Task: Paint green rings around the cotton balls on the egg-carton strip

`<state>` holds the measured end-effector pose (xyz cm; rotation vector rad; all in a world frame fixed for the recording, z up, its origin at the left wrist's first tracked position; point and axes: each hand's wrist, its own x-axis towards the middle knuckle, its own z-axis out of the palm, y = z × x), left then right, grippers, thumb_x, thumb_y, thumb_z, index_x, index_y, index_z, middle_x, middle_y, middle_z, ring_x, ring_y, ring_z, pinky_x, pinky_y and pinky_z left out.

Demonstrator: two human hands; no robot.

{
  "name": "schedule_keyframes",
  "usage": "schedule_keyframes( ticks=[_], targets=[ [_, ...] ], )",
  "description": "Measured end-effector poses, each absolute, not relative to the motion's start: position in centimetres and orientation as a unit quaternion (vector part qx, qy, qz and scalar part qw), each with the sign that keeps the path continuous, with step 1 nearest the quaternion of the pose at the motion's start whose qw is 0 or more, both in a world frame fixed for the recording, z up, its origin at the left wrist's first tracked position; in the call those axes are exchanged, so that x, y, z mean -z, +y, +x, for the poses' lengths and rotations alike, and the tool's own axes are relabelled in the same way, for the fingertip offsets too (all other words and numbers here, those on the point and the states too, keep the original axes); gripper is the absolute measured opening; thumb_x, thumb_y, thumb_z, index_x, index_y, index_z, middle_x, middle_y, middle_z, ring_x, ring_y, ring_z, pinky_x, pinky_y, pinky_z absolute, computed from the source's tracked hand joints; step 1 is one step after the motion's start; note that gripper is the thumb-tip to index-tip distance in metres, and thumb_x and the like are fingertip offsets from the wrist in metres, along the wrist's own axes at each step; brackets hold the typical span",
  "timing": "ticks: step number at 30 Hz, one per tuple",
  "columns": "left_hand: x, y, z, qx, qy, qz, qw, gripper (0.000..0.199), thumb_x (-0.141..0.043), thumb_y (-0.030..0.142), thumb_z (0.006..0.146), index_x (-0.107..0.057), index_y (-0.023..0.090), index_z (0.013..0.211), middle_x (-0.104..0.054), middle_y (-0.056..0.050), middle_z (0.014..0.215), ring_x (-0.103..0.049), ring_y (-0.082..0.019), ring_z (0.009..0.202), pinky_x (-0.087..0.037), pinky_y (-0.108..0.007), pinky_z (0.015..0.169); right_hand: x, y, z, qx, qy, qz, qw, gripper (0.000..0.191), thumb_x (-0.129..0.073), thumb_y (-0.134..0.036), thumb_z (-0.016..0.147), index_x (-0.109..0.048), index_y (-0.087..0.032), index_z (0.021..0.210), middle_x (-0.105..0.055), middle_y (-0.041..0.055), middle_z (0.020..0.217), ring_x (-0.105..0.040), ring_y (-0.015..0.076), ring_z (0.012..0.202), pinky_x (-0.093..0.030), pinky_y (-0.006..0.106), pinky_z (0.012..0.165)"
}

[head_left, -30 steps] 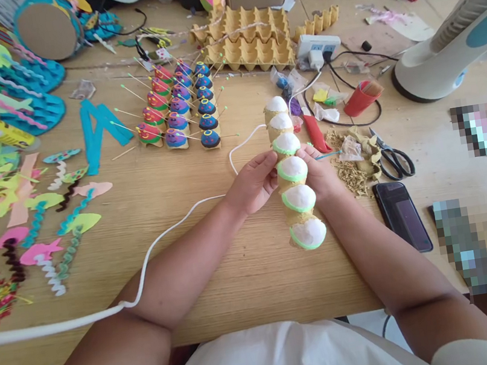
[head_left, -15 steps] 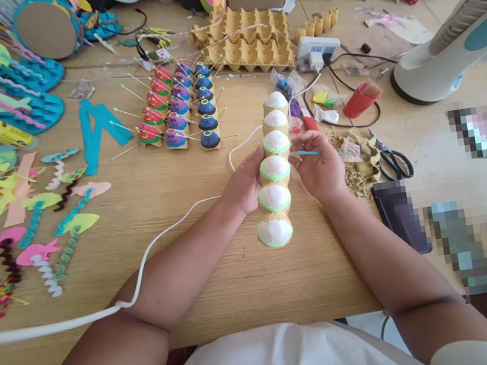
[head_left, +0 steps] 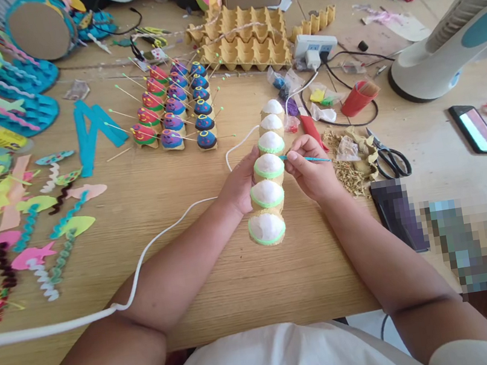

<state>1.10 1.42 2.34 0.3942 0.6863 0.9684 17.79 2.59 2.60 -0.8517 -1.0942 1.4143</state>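
Observation:
My left hand [head_left: 242,182] is closed on the left side of an egg carton strip [head_left: 277,206], which is held above the table. Several white domes cap the strip's bumps, and the nearer ones have a light green band around the base. Between the thumb and fingers of my right hand [head_left: 312,169] is a thin blue stick-like tool [head_left: 317,159]. Its tip lies at the strip's right side, by a green-banded dome [head_left: 268,165]; whether it touches cannot be made out.
Painted egg carton strips [head_left: 174,104] with pins stand beyond my hands. Behind are an egg tray [head_left: 245,42] and a power strip [head_left: 315,46]. Scissors [head_left: 389,158], a phone [head_left: 398,214] and a fan [head_left: 436,62] are at right. Paper fish [head_left: 32,256] lie left; a white cable [head_left: 144,252] crosses my left forearm.
The strip has tilted slightly, its near end shifting left. My right hand has turned, its fingers closing into a pinch on the blue tool, whose tip is now at the strip's side.

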Motion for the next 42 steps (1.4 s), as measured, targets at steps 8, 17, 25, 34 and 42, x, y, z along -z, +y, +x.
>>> schedule_keyframes(
  ticks=[8,17,25,34,42],
  targets=[
    [-1.9,1.7,1.0,-0.466,0.308,0.196,0.806,0.038,-0.077,0.066,0.090,-0.071,0.029,0.088,-0.071,-0.001,0.070,-0.073,-0.023,0.069,-0.053,-0.036,0.070,-2.5,2.9,18.2,-0.653,-0.413,-0.357,0.526,0.052,-0.106,-0.050,0.060,-0.065,-0.025,0.079,-0.069,-0.0073,0.066,-0.056,0.0077,0.060,-0.043,0.021,0.057],
    [-2.1,1.7,1.3,-0.491,0.306,0.207,0.789,0.038,-0.085,0.065,0.083,-0.073,0.029,0.089,-0.075,-0.003,0.073,-0.077,-0.027,0.078,-0.054,-0.039,0.074,-2.0,3.0,18.2,-0.614,-0.429,-0.386,0.538,0.049,-0.100,-0.058,0.068,-0.064,-0.025,0.078,-0.065,-0.0049,0.071,-0.054,0.0105,0.065,-0.043,0.026,0.062],
    [-2.2,1.5,1.5,-0.494,0.320,0.221,0.778,0.032,-0.083,0.060,0.086,-0.077,0.030,0.094,-0.079,-0.004,0.084,-0.078,-0.030,0.092,-0.056,-0.041,0.082,-1.9,2.8,17.9,-0.602,-0.438,-0.358,0.564,0.046,-0.097,-0.057,0.073,-0.063,-0.027,0.079,-0.062,-0.0041,0.079,-0.055,0.0130,0.074,-0.049,0.030,0.073],
    [-2.2,1.3,1.6,-0.491,0.324,0.238,0.773,0.030,-0.084,0.059,0.086,-0.076,0.030,0.089,-0.078,-0.004,0.082,-0.077,-0.031,0.091,-0.056,-0.042,0.081,-1.6,3.1,18.1,-0.600,-0.431,-0.369,0.565,0.045,-0.098,-0.056,0.071,-0.066,-0.026,0.079,-0.063,-0.0041,0.077,-0.054,0.0129,0.074,-0.046,0.029,0.073],
    [-2.5,1.2,1.5,-0.490,0.346,0.221,0.769,0.028,-0.082,0.054,0.090,-0.073,0.027,0.090,-0.073,-0.002,0.077,-0.072,-0.025,0.079,-0.053,-0.038,0.077,-1.4,2.9,17.9,-0.617,-0.415,-0.349,0.570,0.040,-0.097,-0.050,0.077,-0.066,-0.026,0.080,-0.064,-0.0048,0.075,-0.055,0.0116,0.073,-0.045,0.027,0.072]
  ],
)
